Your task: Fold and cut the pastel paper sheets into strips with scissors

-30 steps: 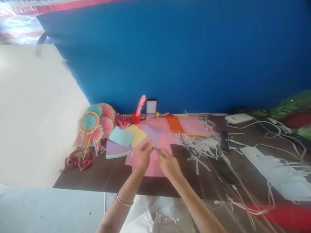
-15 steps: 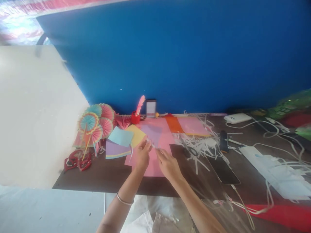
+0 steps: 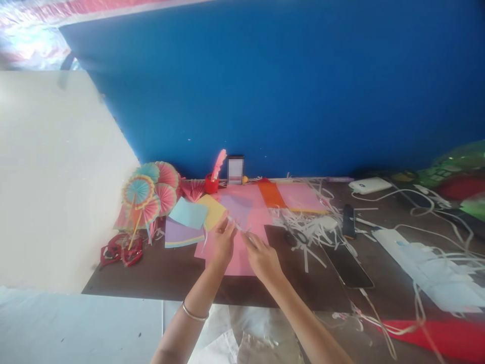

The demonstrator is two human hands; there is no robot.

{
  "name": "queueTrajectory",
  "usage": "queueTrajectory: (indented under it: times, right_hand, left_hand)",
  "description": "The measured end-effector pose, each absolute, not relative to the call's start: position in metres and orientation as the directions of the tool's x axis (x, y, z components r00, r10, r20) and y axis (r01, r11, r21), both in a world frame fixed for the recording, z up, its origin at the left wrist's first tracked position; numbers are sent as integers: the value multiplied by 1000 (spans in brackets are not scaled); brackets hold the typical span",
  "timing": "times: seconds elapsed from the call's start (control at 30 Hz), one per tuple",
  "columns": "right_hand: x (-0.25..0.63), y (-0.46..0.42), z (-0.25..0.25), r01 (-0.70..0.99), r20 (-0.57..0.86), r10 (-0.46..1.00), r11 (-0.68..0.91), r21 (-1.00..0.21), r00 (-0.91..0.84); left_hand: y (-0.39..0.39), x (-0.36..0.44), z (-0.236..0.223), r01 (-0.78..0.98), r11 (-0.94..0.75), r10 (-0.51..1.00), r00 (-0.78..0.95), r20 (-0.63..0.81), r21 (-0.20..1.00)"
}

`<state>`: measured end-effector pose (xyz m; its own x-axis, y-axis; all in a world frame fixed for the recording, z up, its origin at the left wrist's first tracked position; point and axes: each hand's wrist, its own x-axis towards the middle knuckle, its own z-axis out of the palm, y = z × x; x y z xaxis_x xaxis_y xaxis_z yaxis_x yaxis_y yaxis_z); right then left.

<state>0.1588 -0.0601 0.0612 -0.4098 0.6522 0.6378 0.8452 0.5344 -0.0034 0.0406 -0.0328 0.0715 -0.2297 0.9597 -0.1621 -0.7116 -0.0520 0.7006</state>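
Observation:
A narrow white paper strip (image 3: 235, 225) stretches between my two hands, above a pink paper sheet (image 3: 242, 260). My left hand (image 3: 223, 241) pinches its left end between thumb and fingers. At the other end, the closed fingers of my right hand (image 3: 263, 257) grip the strip, though fine detail at the fingertips is too small to make out. Left of my left hand lie a light blue sheet (image 3: 187, 212), a yellow sheet (image 3: 214, 212) and a purple sheet (image 3: 180, 232), partly overlapping.
Folded paper fans (image 3: 138, 192) stand at the left beside red scissors-like handles or ornaments (image 3: 121, 250). A red cup (image 3: 211, 184) stands behind. To the right are a heap of white paper strips (image 3: 308, 227), a phone (image 3: 350, 268), a power bank (image 3: 370, 185) and loose cables.
Both hands stay almost in place with the strip between them. The right fingers have shifted only slightly.

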Motion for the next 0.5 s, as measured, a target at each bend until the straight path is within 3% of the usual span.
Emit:
queueTrajectory:
  times: [0.23,0.5]
  right_hand:
    - [160,-58,58,842,639,646,539,5,-418]
    - [160,-57,58,825,675,624,564,-39,-395]
  left_hand:
    - [-37,41,76,-750,-41,972,-183,-147,661]
    - [-43,46,79,-670,-1,974,-170,-152,742]
